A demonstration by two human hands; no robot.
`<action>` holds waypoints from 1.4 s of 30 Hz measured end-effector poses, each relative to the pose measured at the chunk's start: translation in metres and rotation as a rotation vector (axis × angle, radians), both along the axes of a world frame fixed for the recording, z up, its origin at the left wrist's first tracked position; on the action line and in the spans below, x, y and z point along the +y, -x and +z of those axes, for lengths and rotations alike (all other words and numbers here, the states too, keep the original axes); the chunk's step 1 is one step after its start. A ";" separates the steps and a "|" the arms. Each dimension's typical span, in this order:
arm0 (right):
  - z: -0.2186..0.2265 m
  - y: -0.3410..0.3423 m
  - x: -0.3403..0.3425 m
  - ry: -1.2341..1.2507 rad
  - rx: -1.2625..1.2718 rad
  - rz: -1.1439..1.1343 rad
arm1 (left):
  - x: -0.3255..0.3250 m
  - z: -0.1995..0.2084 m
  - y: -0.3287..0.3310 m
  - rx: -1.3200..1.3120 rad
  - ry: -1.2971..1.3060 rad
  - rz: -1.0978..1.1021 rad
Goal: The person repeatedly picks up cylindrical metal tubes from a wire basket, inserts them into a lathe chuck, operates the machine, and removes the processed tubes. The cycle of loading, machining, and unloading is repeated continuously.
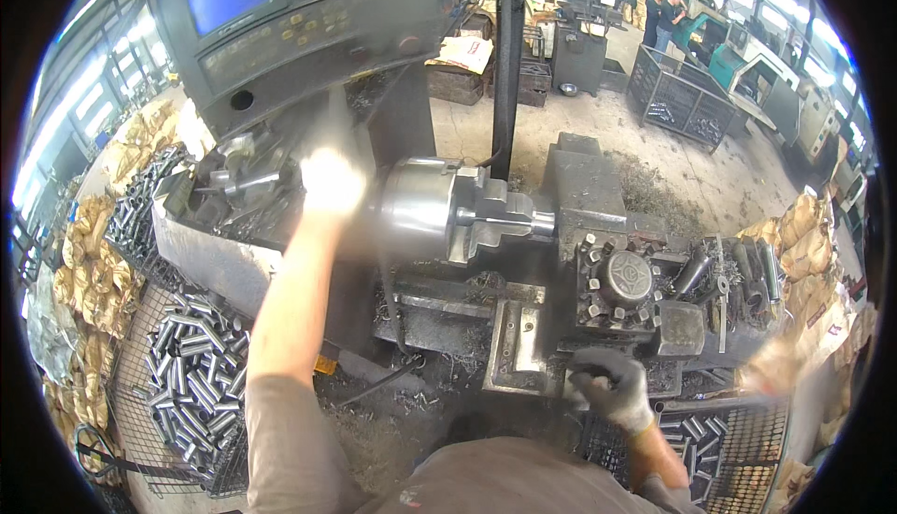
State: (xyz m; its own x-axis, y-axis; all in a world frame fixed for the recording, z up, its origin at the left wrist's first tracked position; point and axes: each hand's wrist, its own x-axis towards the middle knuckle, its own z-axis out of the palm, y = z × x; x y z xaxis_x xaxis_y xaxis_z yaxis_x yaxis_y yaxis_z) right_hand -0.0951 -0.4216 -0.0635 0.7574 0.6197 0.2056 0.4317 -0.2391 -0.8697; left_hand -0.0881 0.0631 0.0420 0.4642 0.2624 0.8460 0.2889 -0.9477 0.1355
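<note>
Left hand (332, 182): overexposed, blurred; finger state cannot be told; below control panel (280, 33).
Chuck (420, 198): silver, just right of left hand.
Metal cylinder (543, 223): at chuck's right side, beyond left hand.
Right hand (612, 388): gloved, fingers curled; grip cannot be told.
Tool post (624, 278): above right hand.

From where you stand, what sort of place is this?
Most likely a metalworking machine shop: a lathe chuck and a bolted tool post stand before the person, with a heap of short metal tubes at the left.
</note>
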 end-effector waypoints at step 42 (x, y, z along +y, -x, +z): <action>-0.249 0.656 0.184 0.616 -0.761 2.429 | -1.012 -0.428 0.738 -1.597 0.197 3.230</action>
State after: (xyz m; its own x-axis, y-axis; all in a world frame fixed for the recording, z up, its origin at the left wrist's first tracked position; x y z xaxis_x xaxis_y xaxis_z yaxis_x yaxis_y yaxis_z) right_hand -0.7515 -0.2376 -0.3122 -0.8996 -0.0713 -0.4309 0.2308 0.7600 -0.6076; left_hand -0.8260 -0.9491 -0.3861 -0.2038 -0.9580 0.2020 -0.6672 0.2868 0.6874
